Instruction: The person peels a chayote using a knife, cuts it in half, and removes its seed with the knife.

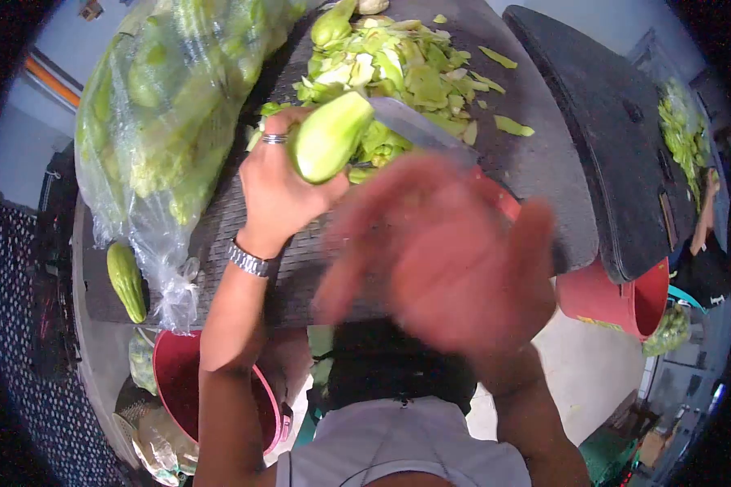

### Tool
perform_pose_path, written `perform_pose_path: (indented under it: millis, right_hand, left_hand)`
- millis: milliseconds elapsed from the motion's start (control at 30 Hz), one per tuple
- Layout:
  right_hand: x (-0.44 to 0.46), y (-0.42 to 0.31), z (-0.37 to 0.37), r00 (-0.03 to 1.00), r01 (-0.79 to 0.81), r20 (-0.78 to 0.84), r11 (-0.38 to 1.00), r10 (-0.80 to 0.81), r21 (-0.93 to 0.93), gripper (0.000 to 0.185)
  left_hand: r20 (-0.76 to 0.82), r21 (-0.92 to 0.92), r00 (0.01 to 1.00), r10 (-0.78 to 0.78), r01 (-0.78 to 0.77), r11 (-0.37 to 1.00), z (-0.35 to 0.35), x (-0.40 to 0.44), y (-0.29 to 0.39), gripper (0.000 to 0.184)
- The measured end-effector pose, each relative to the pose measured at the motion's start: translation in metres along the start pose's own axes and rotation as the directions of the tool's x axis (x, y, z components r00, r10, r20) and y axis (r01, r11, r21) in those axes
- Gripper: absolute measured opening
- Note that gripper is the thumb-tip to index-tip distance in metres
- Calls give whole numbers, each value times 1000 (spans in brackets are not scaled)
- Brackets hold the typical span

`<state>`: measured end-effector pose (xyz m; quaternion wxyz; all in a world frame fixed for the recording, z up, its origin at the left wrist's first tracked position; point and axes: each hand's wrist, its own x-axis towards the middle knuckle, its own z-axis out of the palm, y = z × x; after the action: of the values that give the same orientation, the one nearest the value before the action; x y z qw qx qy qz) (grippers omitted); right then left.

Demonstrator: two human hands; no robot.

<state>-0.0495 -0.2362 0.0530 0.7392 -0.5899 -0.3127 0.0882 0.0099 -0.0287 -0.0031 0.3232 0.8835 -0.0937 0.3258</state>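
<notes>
My left hand (280, 187), with a ring and a metal watch, grips a pale green peeled vegetable (330, 138) over the dark tabletop (544, 162). My right hand (447, 252) is blurred by motion, close to the camera; its fingers look spread, and nothing shows in the palm. Behind it, a knife (422, 130) with a partly hidden red handle points toward the peeled vegetable. A heap of green peelings (414, 69) lies beyond both hands. One whole pale green vegetable (333, 24) rests at the heap's far left edge.
A clear plastic bag (170, 105) full of green vegetables fills the table's left side. A ridged green vegetable (125, 280) lies near the left edge. Red buckets stand below, at left (175, 381) and right (597, 300). At far right is another person's arm (705, 211).
</notes>
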Motion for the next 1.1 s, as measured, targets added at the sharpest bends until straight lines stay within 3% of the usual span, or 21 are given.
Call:
perform_pose_path:
  millis: [33, 133, 400, 733, 833, 1100]
  right_hand:
    - [0, -3, 24, 982, 12, 184, 986, -43, 166, 69]
    - [4, -5, 78, 906, 70, 361, 919, -222, 389, 67]
    - [17, -4, 120, 851, 177, 350, 841, -392, 511, 61]
    - [18, -8, 132, 824, 224, 340, 811, -454, 540, 53]
    - [20, -9, 132, 817, 225, 346, 808, -461, 545, 51]
    - [19, -13, 138, 790, 238, 364, 794, -494, 559, 46]
  left_hand:
    - [-17, -42, 1000, 3, -4, 999, 5, -1, -3, 65]
    - [-7, 11, 999, 36, -36, 999, 5, -1, 1, 65]
    - [-24, -1, 1000, -14, 14, 1000, 2, 0, 9, 64]
    - [4, 21, 996, -85, 85, 996, 1, 2, 11, 65]
    - [-25, 17, 999, -45, 45, 999, 3, 1, 7, 65]
    - [25, 22, 989, -143, 142, 990, -3, 2, 11, 67]
